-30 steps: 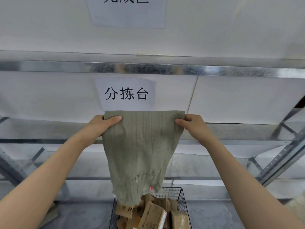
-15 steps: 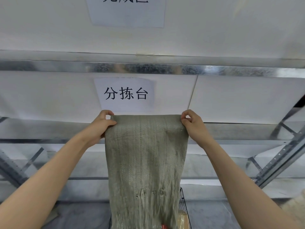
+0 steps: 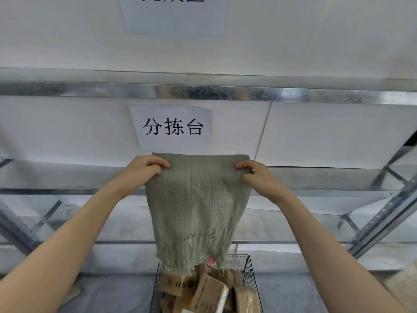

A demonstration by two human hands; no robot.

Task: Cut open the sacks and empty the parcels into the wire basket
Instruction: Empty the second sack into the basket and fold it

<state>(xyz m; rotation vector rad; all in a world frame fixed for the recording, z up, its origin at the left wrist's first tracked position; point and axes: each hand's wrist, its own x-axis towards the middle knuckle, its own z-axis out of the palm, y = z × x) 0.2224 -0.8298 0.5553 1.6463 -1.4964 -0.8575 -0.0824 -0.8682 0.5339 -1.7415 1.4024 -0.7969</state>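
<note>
A grey-green woven sack [image 3: 196, 206] hangs upside down in front of me, limp and flat, its frayed cut mouth dangling just above the basket. My left hand [image 3: 144, 169] grips its upper left corner, and my right hand [image 3: 257, 177] grips its upper right corner. Below stands the black wire basket [image 3: 247, 265], holding several brown cardboard parcels [image 3: 211, 292] piled against each other. A small red item [image 3: 212, 260] shows at the sack's mouth.
A galvanised metal rack [image 3: 383, 213] with white panels fills the background. A paper sign with black characters [image 3: 172, 127] is stuck on the panel above the sack. Grey floor lies on both sides of the basket.
The sack dropped low over the basket half a second ago and has been lifted again, uncovering the parcels. Both hands shifted their hold at the top corners.
</note>
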